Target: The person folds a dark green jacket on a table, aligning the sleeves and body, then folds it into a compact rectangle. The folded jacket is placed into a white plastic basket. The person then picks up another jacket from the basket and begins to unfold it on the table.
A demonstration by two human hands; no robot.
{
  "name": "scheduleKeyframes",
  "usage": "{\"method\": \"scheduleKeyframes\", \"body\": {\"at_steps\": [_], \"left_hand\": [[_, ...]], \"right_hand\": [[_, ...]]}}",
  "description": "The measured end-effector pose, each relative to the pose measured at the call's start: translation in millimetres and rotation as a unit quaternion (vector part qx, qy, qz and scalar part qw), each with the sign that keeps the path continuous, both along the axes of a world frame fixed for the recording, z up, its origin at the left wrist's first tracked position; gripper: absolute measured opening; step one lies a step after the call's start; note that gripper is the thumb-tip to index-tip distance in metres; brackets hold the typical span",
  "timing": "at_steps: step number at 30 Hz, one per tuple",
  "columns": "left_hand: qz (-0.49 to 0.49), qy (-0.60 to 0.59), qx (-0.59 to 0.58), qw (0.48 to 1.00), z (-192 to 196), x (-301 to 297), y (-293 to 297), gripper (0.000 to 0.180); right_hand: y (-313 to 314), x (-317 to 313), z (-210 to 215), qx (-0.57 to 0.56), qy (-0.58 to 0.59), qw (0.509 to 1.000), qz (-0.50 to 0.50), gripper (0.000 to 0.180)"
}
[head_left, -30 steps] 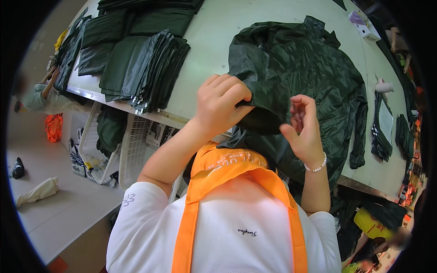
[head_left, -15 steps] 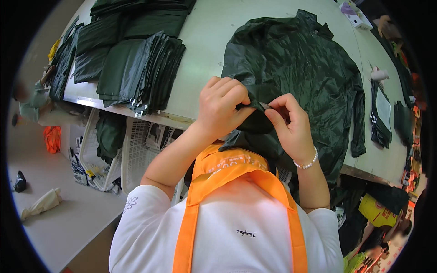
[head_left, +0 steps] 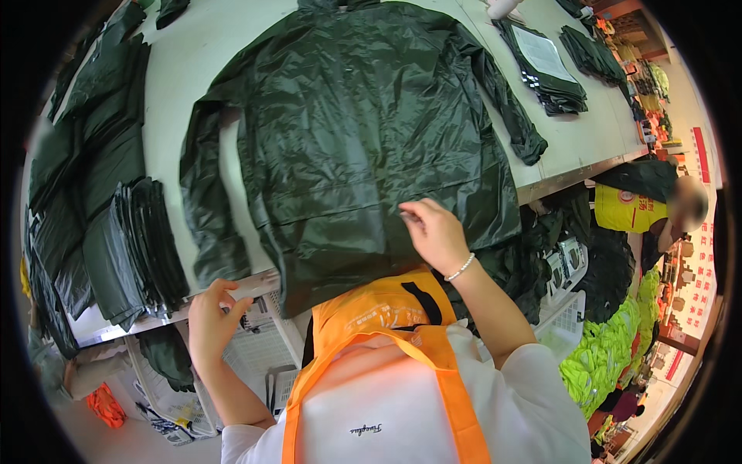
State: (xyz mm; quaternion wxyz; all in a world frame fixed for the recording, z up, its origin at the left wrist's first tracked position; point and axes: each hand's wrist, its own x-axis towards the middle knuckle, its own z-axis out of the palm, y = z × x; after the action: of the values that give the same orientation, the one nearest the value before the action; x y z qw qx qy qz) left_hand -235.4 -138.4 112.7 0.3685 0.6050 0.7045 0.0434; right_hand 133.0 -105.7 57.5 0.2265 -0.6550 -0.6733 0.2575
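A dark green rain jacket [head_left: 355, 131] lies spread flat on the pale table [head_left: 182, 77], its hem hanging over the near edge. My right hand [head_left: 433, 232] rests on the jacket's lower right part, fingers bent, pinching at the fabric; a bead bracelet is on that wrist. My left hand [head_left: 212, 317] is down at the table's front edge, left of the jacket's hem, with its fingers curled by the edge. Whether it holds anything small, I cannot tell. I wear a white shirt and an orange apron [head_left: 386, 325].
Stacks of folded dark green garments [head_left: 131, 247] sit at the table's left. More folded piles [head_left: 545, 66] lie at the far right. White wire baskets [head_left: 255, 356] stand under the table. A person in a yellow top [head_left: 641, 205] is at the right beside bright yellow-green clothing [head_left: 603, 356].
Both hands were together at the jacket near my chest. Now the jacket lies spread out flat, my left hand has dropped to the table edge, and my right hand stays on the fabric.
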Motion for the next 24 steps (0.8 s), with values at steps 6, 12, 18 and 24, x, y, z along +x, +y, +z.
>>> {"method": "scheduleKeyframes", "body": {"at_steps": [6, 12, 18, 24], "left_hand": [[-0.141, -0.092, 0.14, 0.976, -77, 223, 25, 0.044], [-0.312, -0.015, 0.214, 0.925, -150, 446, 43, 0.085], [-0.344, 0.088, 0.11, 0.928, -147, 499, 48, 0.088], [0.034, -0.48, -0.107, 0.87, -116, 497, 119, 0.074]], "right_hand": [[37, 177, -40, 0.069, -0.005, 0.99, -0.123, 0.022], [91, 409, -151, 0.184, 0.158, 0.885, -0.398, 0.029], [117, 421, -118, -0.019, 0.488, 0.776, -0.4, 0.037], [100, 331, -43, 0.114, 0.316, 0.939, -0.07, 0.037]]}}
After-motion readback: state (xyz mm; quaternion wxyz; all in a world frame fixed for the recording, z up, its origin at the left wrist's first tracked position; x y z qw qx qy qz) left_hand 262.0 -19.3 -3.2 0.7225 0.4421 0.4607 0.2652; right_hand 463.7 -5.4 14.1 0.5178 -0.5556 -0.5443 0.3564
